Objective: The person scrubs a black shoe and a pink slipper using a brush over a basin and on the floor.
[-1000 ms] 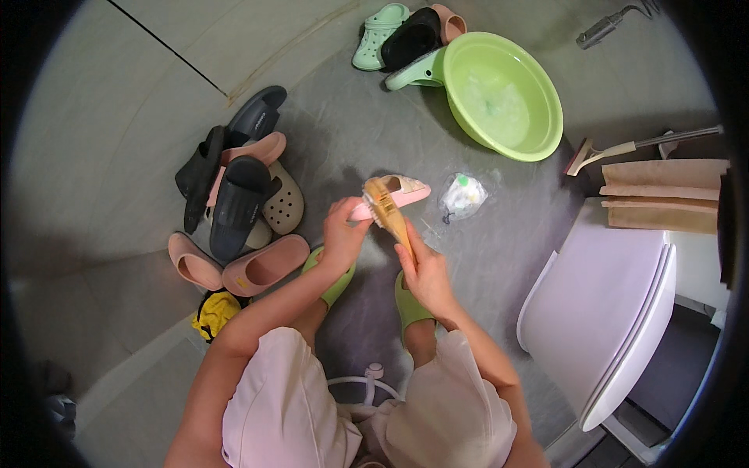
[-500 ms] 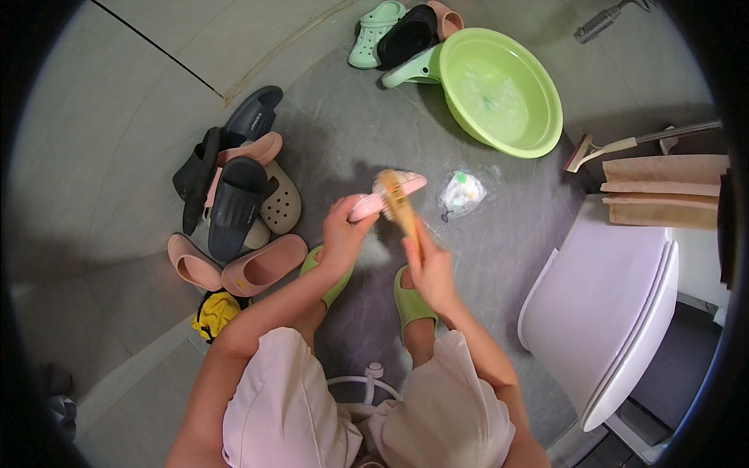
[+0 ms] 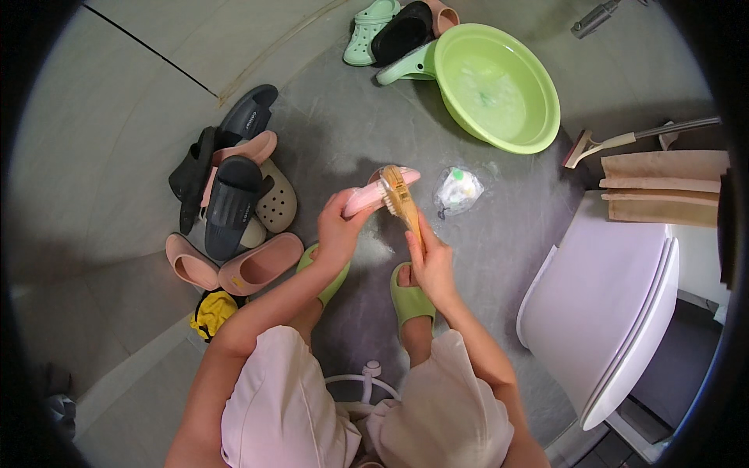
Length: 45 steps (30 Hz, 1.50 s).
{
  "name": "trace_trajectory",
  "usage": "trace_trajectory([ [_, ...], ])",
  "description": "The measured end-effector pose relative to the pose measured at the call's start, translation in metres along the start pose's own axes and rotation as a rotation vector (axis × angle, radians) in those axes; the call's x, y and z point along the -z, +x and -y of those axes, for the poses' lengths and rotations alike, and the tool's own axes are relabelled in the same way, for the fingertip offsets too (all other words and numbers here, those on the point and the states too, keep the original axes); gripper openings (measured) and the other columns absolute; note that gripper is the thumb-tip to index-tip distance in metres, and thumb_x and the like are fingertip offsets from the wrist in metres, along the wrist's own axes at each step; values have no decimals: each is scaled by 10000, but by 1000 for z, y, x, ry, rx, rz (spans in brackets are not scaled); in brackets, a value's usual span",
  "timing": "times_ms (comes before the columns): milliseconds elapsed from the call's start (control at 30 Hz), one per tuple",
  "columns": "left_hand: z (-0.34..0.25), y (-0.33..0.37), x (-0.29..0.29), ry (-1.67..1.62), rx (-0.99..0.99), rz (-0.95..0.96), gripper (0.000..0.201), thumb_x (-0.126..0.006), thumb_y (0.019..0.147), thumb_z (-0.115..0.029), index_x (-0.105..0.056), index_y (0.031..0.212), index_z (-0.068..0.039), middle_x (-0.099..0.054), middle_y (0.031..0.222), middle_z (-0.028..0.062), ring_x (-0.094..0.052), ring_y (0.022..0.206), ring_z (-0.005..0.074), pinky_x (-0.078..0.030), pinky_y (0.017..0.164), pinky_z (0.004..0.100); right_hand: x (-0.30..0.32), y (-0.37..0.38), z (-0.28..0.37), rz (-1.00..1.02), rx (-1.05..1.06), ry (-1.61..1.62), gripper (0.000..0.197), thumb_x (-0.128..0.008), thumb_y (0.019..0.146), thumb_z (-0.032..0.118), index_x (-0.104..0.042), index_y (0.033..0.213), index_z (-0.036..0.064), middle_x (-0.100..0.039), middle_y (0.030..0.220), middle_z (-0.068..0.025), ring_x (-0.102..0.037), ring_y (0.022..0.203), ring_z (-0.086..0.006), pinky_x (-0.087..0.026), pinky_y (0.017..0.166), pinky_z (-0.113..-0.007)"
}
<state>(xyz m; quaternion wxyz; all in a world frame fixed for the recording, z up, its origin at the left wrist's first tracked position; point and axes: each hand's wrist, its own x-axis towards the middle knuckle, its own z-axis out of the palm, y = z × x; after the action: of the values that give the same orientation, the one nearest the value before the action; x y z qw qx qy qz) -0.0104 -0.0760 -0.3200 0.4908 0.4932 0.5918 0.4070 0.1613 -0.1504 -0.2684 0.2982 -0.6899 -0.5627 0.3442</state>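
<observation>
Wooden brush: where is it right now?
Head view, just right of centre and above the middle: the wooden brush is in the right hand, bristles facing the pink shoe held in the left hand.

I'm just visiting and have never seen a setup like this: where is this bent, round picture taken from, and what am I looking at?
There is no machine at work here, just a person working bare-handed. A wide camera worn on the head looks down, so straight edges bend near the rim. The left hand holds a pink shoe; the right hand grips a wooden brush, its bristles turned toward the shoe. On the grey floor are a heap of shoes at left, a small clear bag and a green basin of cloudy liquid. A toilet stands at right.
</observation>
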Motion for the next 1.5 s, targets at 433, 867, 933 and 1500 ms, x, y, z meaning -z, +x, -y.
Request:
trace_trajectory([
  [433,4,4,3,382,-159,29,367,-754,767,-34,-632,1112,-30,-611,965,109,-619,885,251,-492,802,341,-8,12,-26,-121,129,-65,454,-594,961,253,-540,1378,81,-650,768,-262,-655,665,-428,-513,590,-473],
  [867,10,3,7,426,-133,60,337,-739,730,-76,-668,1059,-70,-602,956,132,-601,928,348,-489,801,432,1,22,-43,-79,-23,-133,476,-607,953,250,-520,1388,79,-676,854,-259,-671,749,-425,-527,641,-485],
  [933,13,1,8,454,-164,93,361,-706,741,-5,-651,1096,-29,-570,985,154,-595,925,333,-482,811,380,0,18,-33,-77,-72,-106,473,-609,951,247,-526,1387,83,-678,862,-263,-673,752,-426,-533,649,-486],
  [1500,19,3,5,563,-236,88,331,-663,723,-25,-617,1048,-77,-588,1028,104,-556,1011,332,-431,849,450,6,31,-46,-52,-127,-238,460,-567,974,308,-528,1384,104,-660,801,-257,-652,681,-431,-513,594,-500],
])
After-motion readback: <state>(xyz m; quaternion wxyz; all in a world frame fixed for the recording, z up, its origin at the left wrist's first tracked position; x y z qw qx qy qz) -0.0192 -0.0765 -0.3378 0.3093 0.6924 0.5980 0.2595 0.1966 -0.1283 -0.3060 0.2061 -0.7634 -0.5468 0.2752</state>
